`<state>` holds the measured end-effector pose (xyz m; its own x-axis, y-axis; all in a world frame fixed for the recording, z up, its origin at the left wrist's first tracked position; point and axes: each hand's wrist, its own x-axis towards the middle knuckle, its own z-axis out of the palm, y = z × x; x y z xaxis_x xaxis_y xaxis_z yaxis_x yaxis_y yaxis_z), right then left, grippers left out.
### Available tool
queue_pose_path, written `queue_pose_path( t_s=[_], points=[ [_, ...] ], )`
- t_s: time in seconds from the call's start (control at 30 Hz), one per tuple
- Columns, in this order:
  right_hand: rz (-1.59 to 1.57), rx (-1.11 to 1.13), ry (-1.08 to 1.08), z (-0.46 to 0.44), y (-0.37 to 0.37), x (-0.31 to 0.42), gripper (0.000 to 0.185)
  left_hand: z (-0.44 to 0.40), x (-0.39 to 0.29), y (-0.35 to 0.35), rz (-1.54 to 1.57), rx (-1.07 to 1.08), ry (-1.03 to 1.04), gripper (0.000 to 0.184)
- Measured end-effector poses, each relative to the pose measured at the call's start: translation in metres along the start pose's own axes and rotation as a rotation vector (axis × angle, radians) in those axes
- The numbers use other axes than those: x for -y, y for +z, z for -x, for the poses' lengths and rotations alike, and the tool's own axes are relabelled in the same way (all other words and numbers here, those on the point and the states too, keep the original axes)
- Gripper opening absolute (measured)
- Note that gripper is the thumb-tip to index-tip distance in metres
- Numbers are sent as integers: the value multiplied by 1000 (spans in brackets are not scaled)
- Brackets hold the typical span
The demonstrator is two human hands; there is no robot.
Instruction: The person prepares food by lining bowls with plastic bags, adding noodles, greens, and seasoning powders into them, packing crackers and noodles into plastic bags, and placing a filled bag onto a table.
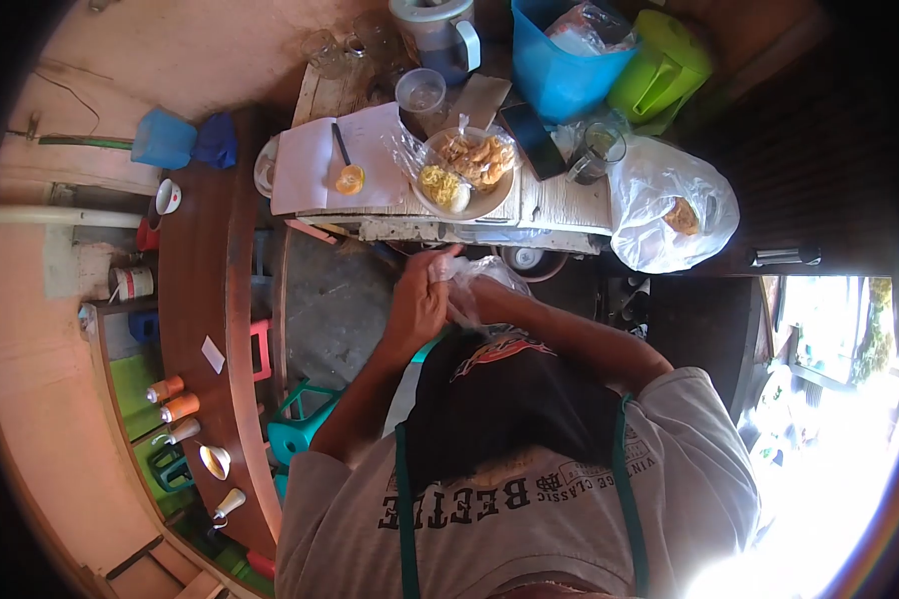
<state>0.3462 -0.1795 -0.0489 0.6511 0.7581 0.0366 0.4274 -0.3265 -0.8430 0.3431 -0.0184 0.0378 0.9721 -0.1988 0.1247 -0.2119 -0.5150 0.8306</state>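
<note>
In front of my chest, below the table edge, my left hand (422, 297) grips the edge of a clear plastic bag (504, 272). My right hand (481, 299) is at the same bag, partly covered by the film, so its fingers cannot be made out. Just beyond, on the table, stands a bowl (489, 209) with bagged yellow noodles (440, 184), a pale egg-like piece (459, 199) and golden crackers (484, 160). Left of the bowl, an open notebook (305, 165) carries a dark-handled utensil (342, 145) and a cut orange fruit (350, 180).
At the back stand a pitcher (435, 35), a blue tub (569, 75) and a green jug (664, 70). A glass mug (599, 152) and a large plastic bag (659, 220) are at the right. A long brown table (195, 290) with bottles and green stools (295, 431) lie left.
</note>
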Motion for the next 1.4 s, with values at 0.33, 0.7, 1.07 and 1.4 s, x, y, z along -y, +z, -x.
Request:
queue_pose_path(
  t_s=[0.33, 0.7, 1.07, 1.4],
  points=[
    [-74, -39, -61, -9, -91, 17, 24, 7, 18, -44, 682, 173, -580, 28],
    [781, -231, 63, -163, -128, -45, 29, -1, 23, -59, 604, 61, -437, 30],
    [-1198, -405, -209, -59, -154, 21, 54, -19, 1, -72, 599, -56, -370, 32],
    [-1322, -365, -316, -57, -11, 7, 33, -45, -46, -67, 218, 150, -158, 31]
  ],
)
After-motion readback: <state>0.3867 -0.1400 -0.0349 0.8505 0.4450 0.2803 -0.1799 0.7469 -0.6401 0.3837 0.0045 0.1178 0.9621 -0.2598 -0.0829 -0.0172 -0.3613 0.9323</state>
